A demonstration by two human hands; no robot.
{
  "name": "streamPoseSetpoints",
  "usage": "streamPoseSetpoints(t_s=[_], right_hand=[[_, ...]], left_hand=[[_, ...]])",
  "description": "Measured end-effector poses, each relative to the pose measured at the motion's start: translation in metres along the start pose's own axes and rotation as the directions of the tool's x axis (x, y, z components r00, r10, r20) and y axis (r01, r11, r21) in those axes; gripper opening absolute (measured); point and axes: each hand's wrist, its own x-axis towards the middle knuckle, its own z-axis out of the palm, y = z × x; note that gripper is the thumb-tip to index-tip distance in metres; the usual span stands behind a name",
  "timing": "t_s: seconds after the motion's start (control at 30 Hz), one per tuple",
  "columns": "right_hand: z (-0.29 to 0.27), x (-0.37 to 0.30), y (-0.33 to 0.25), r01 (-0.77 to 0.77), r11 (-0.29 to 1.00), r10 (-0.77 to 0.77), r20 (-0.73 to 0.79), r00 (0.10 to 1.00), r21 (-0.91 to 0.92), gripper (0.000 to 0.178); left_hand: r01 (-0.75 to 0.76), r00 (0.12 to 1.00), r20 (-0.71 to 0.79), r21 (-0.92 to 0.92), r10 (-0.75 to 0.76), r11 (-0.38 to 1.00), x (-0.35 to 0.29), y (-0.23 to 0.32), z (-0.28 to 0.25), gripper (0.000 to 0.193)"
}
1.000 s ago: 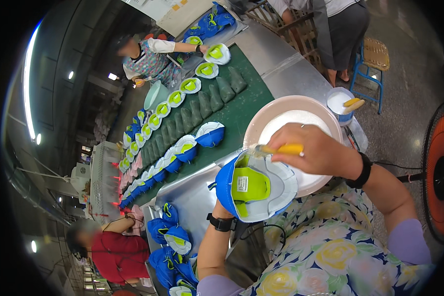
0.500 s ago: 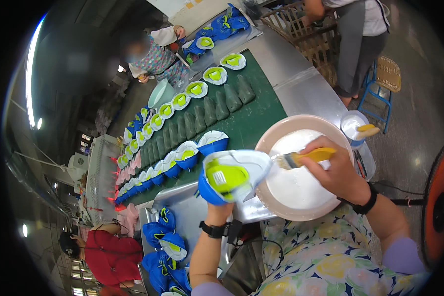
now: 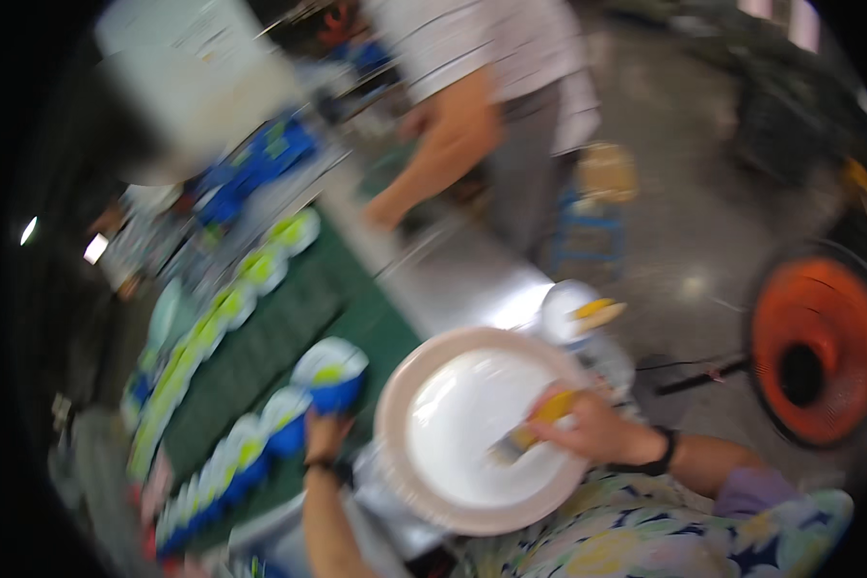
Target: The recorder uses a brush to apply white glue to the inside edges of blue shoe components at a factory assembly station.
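Right hand (image 3: 591,430) grips a brush (image 3: 520,440) inside the basin rim (image 3: 392,424); left hand (image 3: 327,433) too blurred to tell.

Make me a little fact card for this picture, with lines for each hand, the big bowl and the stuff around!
Left hand: at the end blue-and-white shoe upper of the near row; grip too blurred to tell
Right hand: holding a yellow-handled paintbrush
Brush tip: over the bowl; dipping unclear
Bowl: round, pinkish-beige basin with white liquid
Green work surface: two rows of uppers
Nearby: standing co-worker, blue-legged stool, orange fan
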Motion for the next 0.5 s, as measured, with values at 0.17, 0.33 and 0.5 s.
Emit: streamPoseSetpoints(t_s=[0.17, 0.33, 0.5], right_hand=[[-0.013, -0.005, 0.017, -0.058, 0.998, 0.058, 0.005, 0.998, 0.004, 0.022], [-0.01, -0.026, 0.004, -0.051, 0.999, 0.05, 0.071, 0.996, 0.014, 0.025], [-0.003, -0.041, -0.007, 0.013, 1.0, -0.014, 0.039, 0.999, 0.027, 0.023]], left_hand=[[0.322, 0.819, -0.436, -0.19, -0.374, 0.927, -0.062, 0.132, -0.03, 0.06], [0.312, 0.835, -0.422, -0.168, -0.354, 0.935, -0.096, 0.188, -0.014, 0.064], [0.352, 0.81, -0.461, -0.114, -0.363, 0.929, -0.149, 0.234, -0.023, 0.068]])
